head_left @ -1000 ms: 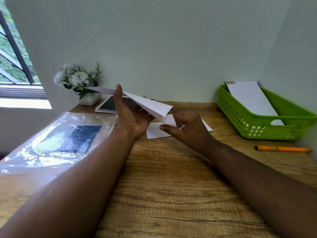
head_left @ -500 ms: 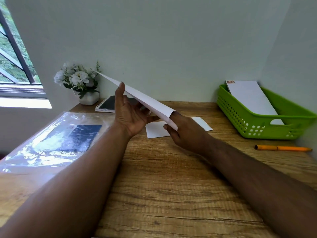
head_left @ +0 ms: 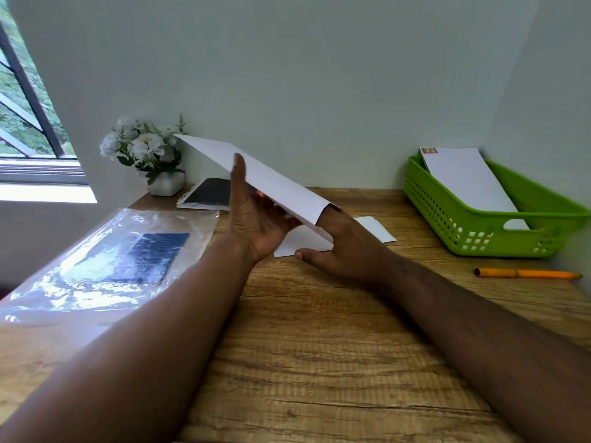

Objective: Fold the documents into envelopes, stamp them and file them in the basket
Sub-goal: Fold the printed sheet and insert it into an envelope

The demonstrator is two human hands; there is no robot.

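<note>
while the left hand (head_left: 256, 215) props the long white envelope (head_left: 256, 177) from below, thumb up along its near edge and fingers curled under it, the right hand (head_left: 339, 247) works at the envelope's lower open end, fingers reaching into or behind the mouth, thumb free below. envelope is held tilted above the desk (head_left: 319, 346), far corner high near the flowers (head_left: 144, 148). folded white paper (head_left: 374, 228) lies flat on the desk just behind the hands. green basket (head_left: 447, 219) at right already holds one stamped envelope (head_left: 467, 180).

progress, judged: one piece filed; this one is at the opening or filling step; stamping and filing remain.

hidden: right fingertips, envelope's inside, whether anything is in it. no loose stamps made out. orange pen (head_left: 527, 274), notebook (head_left: 208, 195), plastic sleeve (head_left: 121, 251) sit unused.
</note>
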